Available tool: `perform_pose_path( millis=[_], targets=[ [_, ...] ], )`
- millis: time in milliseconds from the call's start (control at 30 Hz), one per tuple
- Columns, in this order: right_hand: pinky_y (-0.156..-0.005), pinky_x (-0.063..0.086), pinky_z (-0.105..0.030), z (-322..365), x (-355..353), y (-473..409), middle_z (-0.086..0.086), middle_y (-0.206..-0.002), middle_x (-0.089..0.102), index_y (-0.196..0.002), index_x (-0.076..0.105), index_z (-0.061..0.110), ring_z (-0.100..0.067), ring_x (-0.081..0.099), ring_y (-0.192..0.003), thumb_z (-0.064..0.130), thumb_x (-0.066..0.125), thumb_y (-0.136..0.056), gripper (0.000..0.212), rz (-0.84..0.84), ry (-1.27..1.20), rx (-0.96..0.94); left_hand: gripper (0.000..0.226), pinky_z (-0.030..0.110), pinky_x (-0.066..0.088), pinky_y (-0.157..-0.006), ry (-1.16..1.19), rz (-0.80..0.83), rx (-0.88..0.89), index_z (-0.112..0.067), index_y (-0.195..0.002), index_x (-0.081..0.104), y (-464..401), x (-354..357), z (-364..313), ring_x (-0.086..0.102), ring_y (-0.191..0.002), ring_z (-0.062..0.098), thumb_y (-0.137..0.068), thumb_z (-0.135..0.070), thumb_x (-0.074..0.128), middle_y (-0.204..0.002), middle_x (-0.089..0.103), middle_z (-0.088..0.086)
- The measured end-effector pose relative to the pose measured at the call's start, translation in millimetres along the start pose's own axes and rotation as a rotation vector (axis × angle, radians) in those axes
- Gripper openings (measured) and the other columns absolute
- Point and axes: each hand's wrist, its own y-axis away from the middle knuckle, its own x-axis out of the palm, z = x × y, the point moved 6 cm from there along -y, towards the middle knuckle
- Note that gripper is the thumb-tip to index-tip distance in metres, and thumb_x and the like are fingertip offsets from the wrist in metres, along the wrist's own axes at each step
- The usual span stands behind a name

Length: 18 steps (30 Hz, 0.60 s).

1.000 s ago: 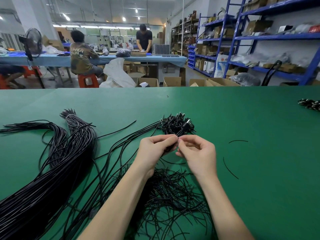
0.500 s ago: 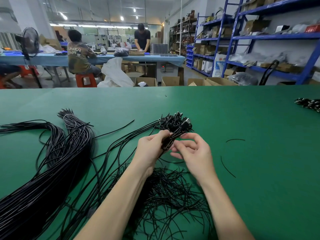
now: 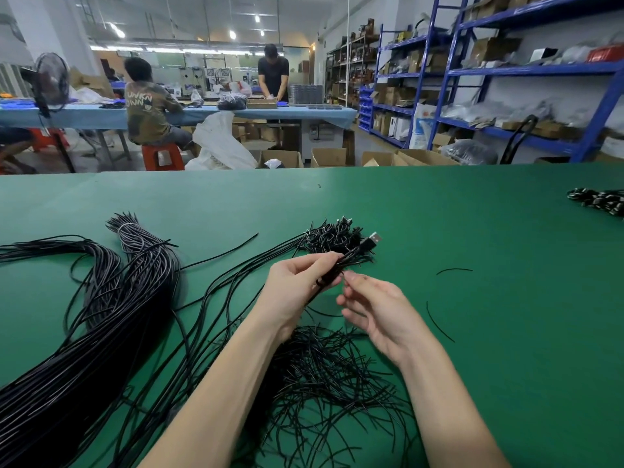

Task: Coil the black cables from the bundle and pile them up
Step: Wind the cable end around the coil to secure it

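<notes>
At lower centre, loose black ties (image 3: 324,383) litter the green table (image 3: 472,231). Just above, the left hand (image 3: 297,292) grips a folded black cable (image 3: 351,260), USB plug (image 3: 373,238) up; the right hand (image 3: 374,309) pinches at its wrap. The cable bundle (image 3: 101,315) sprawls left; coiled cables (image 3: 329,236) pile beyond.

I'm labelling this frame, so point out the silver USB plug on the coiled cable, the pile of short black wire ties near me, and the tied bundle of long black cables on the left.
Silver USB plug (image 3: 374,238), head view, metal tip.
Pile of short black wire ties (image 3: 324,376), head view, pile's middle.
Tied bundle of long black cables (image 3: 148,261), head view, upper strands.
</notes>
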Motion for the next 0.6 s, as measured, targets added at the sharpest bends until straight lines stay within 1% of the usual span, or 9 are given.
perform_pose_path(
  millis=[67, 133, 200, 267, 333, 400, 467, 533, 600],
  targets=[
    [-0.045, 0.052, -0.015, -4.7, 3.8, 2.0, -0.002, -0.067, 0.064, -0.082, 0.074, 0.005, -0.009, 0.065, -0.058, 0.010, 0.066, -0.090, 0.013, 0.025, -0.239, 0.096, 0.028, 0.021, 0.056, -0.081, 0.013, 0.061, 0.004, -0.003, -0.100, 0.078, -0.4, 2.1, 0.5, 0.071, -0.084, 0.016, -0.079, -0.021, 0.076, -0.098, 0.076, 0.015],
    [-0.041, 0.049, -0.012, -8.2, 6.9, 3.6, -0.004, -0.069, 0.064, -0.086, 0.071, 0.003, -0.008, 0.064, -0.055, 0.008, 0.063, -0.092, 0.010, 0.048, -0.367, 0.168, 0.034, 0.024, 0.056, -0.084, -0.015, 0.109, 0.007, -0.002, -0.102, 0.077, -0.4, 2.3, -0.3, 0.070, -0.084, 0.017, -0.076, -0.023, 0.077, -0.097, 0.075, 0.015],
    [-0.039, 0.045, -0.009, -9.4, 5.5, 4.3, -0.006, -0.074, 0.064, -0.091, 0.069, 0.003, -0.007, 0.063, -0.054, 0.007, 0.060, -0.093, 0.010, 0.058, -0.368, 0.190, 0.031, 0.025, 0.055, -0.086, -0.046, 0.161, 0.008, -0.004, -0.099, 0.078, 0.0, 1.3, -1.8, 0.069, -0.086, 0.018, -0.075, -0.023, 0.077, -0.100, 0.075, 0.015],
    [-0.038, 0.041, -0.009, -8.3, 1.5, 4.6, -0.009, -0.078, 0.067, -0.090, 0.072, 0.002, -0.008, 0.062, -0.055, 0.009, 0.065, -0.083, 0.012, 0.076, -0.310, 0.167, 0.025, 0.023, 0.054, -0.084, -0.079, 0.236, 0.018, -0.006, -0.095, 0.079, 1.9, 0.3, -6.2, 0.069, -0.086, 0.017, -0.075, -0.021, 0.077, -0.098, 0.075, 0.014],
    [-0.037, 0.040, -0.011, -5.8, -3.4, 2.4, -0.010, -0.081, 0.072, -0.084, 0.078, 0.005, -0.009, 0.061, -0.057, 0.011, 0.067, -0.075, 0.015, 0.133, -0.230, 0.136, 0.017, 0.019, 0.052, -0.079, -0.198, 0.317, 0.067, -0.009, -0.091, 0.079, 5.9, -0.4, -13.5, 0.069, -0.083, 0.014, -0.079, -0.020, 0.077, -0.092, 0.075, 0.010],
    [-0.039, 0.037, -0.013, -1.8, -6.2, -0.4, -0.006, -0.081, 0.072, -0.078, 0.078, 0.012, -0.009, 0.060, -0.059, 0.014, 0.070, -0.076, 0.009, 0.202, -0.044, 0.100, 0.009, 0.016, 0.050, -0.074, -0.388, 0.372, 0.128, -0.014, -0.087, 0.080, 10.1, -1.4, -22.8, 0.068, -0.079, 0.010, -0.081, -0.021, 0.078, -0.087, 0.076, 0.004],
    [-0.050, 0.035, -0.019, 2.7, -6.0, -3.7, 0.000, -0.077, 0.068, -0.073, 0.076, 0.021, -0.009, 0.058, -0.063, 0.022, 0.074, -0.078, 0.005, 0.250, 0.243, 0.054, 0.004, 0.014, 0.047, -0.069, -0.579, 0.406, 0.149, -0.019, -0.086, 0.081, 11.9, -5.1, -29.5, 0.065, -0.073, 0.007, -0.083, -0.021, 0.079, -0.084, 0.077, 0.002],
    [-0.058, 0.032, -0.024, 7.4, -7.4, -7.0, 0.003, -0.073, 0.067, -0.072, 0.075, 0.025, -0.007, 0.057, -0.064, 0.023, 0.076, -0.084, 0.012, 0.260, 0.482, 0.014, 0.005, 0.012, 0.038, -0.058, -0.779, 0.442, 0.155, -0.020, -0.086, 0.081, 13.7, -6.4, -30.7, 0.053, -0.059, 0.004, -0.085, -0.024, 0.080, -0.073, 0.074, -0.003],
    [-0.060, 0.035, -0.021, 18.7, -5.1, -9.0, 0.011, -0.070, 0.068, -0.071, 0.075, 0.028, 0.002, 0.055, -0.061, 0.023, 0.076, -0.089, 0.019, 0.201, 0.794, -0.098, 0.005, 0.006, 0.032, -0.051, -0.952, 0.422, 0.190, -0.019, -0.085, 0.082, 14.2, -4.1, -28.4, 0.046, -0.047, -0.002, -0.085, -0.024, 0.081, -0.060, 0.067, -0.015]
  ],
)
